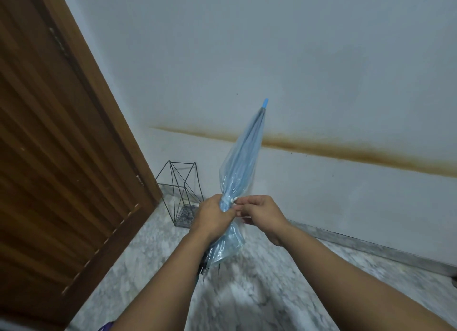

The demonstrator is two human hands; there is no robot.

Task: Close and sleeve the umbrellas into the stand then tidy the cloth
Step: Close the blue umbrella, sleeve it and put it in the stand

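A folded, translucent light-blue umbrella (243,157) points up and away from me, its blue tip near the wall. My left hand (214,215) grips it around the gathered middle. My right hand (262,213) pinches the small closing strap with its white snap at that same spot. The lower canopy and dark rib ends hang below my hands. A black wire umbrella stand (179,193) sits on the floor in the corner, to the left of and beyond my hands, with nothing in it. No cloth is in view.
A brown slatted wooden door (57,145) fills the left side. The pale wall (321,71) carries a brown stain line. Marble-pattern floor (247,293) spreads below. A purple object peeks in at the bottom edge (107,327).
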